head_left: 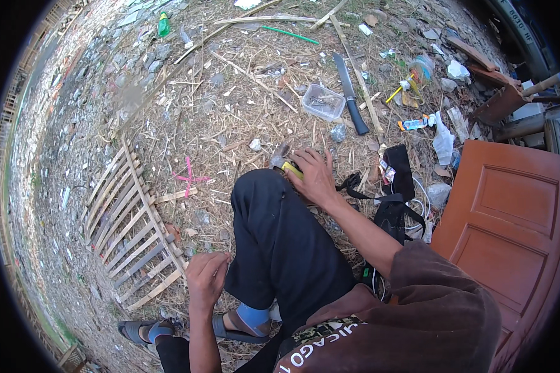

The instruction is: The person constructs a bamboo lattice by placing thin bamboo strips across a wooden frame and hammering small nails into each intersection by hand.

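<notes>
**Right hand (317, 180) at the hammer (281, 159), left hand (207, 273) pinched**

Writing first: white lettering across the brown shirt (442, 317), white characters on a dark plate (518, 23) top right, plus tiny print on an orange-and-blue packet (414, 125).

The hammer's got a dull metal head and a yellow-and-black handle (292, 171), and sits just past the bent knee (258, 189). The right hand is touching the handle, can't tell if it's wrapped around. The left hand's fingertips are together, can't tell if anything's between them.

Count: one hammer, one slatted frame (149, 206), one knife (350, 94), one clear tub (341, 109).
</notes>
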Available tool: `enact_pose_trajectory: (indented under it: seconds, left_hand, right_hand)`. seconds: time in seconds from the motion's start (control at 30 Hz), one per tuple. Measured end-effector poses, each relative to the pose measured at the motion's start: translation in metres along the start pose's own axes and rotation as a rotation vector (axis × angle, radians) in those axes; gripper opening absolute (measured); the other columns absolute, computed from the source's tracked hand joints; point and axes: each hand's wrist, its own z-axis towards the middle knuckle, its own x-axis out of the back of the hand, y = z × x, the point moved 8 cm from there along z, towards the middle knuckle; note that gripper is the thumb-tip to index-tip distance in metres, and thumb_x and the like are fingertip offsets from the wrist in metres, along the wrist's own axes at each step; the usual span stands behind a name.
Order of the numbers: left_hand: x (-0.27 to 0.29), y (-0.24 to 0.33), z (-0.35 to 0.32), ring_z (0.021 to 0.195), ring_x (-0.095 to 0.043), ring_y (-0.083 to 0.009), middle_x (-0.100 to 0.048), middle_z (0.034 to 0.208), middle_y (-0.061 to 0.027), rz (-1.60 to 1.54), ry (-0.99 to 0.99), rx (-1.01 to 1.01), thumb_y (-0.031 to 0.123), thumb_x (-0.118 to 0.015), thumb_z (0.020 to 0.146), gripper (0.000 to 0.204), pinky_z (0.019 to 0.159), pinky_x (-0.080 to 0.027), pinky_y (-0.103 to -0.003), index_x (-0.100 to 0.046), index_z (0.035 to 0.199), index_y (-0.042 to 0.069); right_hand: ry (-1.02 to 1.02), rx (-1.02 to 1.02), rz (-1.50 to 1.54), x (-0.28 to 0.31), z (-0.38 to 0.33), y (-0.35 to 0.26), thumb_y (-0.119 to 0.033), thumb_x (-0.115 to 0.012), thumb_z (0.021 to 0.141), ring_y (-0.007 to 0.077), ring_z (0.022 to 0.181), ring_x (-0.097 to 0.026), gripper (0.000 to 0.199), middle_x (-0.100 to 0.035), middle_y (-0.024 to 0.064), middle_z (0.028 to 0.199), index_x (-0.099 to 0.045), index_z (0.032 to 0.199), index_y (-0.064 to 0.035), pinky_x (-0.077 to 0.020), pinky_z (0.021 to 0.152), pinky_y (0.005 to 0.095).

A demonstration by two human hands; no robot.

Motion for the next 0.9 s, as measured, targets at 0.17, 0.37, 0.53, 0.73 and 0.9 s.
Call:
enact_pose_trajectory:
  seconds: [0.17, 0.37, 0.53, 0.73, 0.9]
  left_hand:
    - [-0.002, 0.000, -0.002, 0.078, -0.067, -0.0277, -0.072, 0.088, -0.0092, 0.003, -0.036, -0.008, -0.005, -0.077, 0.075, 0.018, 0.071, -0.050, -0.037, -0.071, 0.091, 0.003]
    - [-0.001, -0.001, 0.002, 0.080, -0.068, -0.0287, -0.071, 0.086, -0.0123, -0.012, -0.013, 0.007, -0.007, -0.077, 0.077, 0.018, 0.071, -0.051, -0.037, -0.068, 0.089, 0.001]
    - [0.003, -0.005, -0.001, 0.081, -0.068, -0.0282, -0.072, 0.090, -0.0101, 0.019, -0.006, 0.006, -0.004, -0.077, 0.075, 0.020, 0.071, -0.051, -0.038, -0.071, 0.093, 0.003]
    - [-0.002, -0.003, 0.001, 0.082, -0.068, -0.0291, -0.072, 0.089, -0.0123, 0.022, -0.038, 0.008, -0.006, -0.077, 0.077, 0.020, 0.072, -0.052, -0.037, -0.069, 0.092, 0.003]
    - [-0.002, -0.004, 0.001, 0.081, -0.068, -0.0292, -0.072, 0.089, -0.0123, 0.021, -0.017, 0.006, -0.005, -0.078, 0.077, 0.021, 0.072, -0.052, -0.038, -0.069, 0.094, 0.003]
  right_hand:
    - [0.079, -0.025, 0.004, 0.014, 0.017, 0.017, -0.032, -0.064, 0.092, 0.0354, 0.134, -0.047, 0.049, -0.057, 0.0139, 0.139, -0.058, 0.129, -0.0007, -0.0274, 0.113, 0.0573]
    - [-0.094, 0.038, -0.270, -0.004, 0.065, 0.035, -0.034, -0.053, 0.096, 0.0358, 0.139, -0.043, 0.056, -0.048, 0.0183, 0.148, -0.050, 0.139, 0.0013, -0.0316, 0.114, 0.0543]
    - [-0.177, 0.057, -0.265, -0.002, 0.040, 0.026, -0.036, -0.050, 0.098, 0.0346, 0.139, -0.043, 0.054, -0.050, 0.0166, 0.147, -0.053, 0.137, 0.0005, -0.0309, 0.114, 0.0555]
    - [-0.103, 0.104, -0.296, 0.013, 0.022, 0.026, -0.038, -0.054, 0.098, 0.0334, 0.137, -0.045, 0.050, -0.057, 0.0149, 0.140, -0.058, 0.132, -0.0015, -0.0327, 0.112, 0.0554]
    - [-0.104, 0.108, -0.301, 0.022, 0.016, 0.025, -0.037, -0.058, 0.096, 0.0339, 0.135, -0.046, 0.048, -0.060, 0.0138, 0.133, -0.061, 0.130, -0.0034, -0.0334, 0.112, 0.0551]
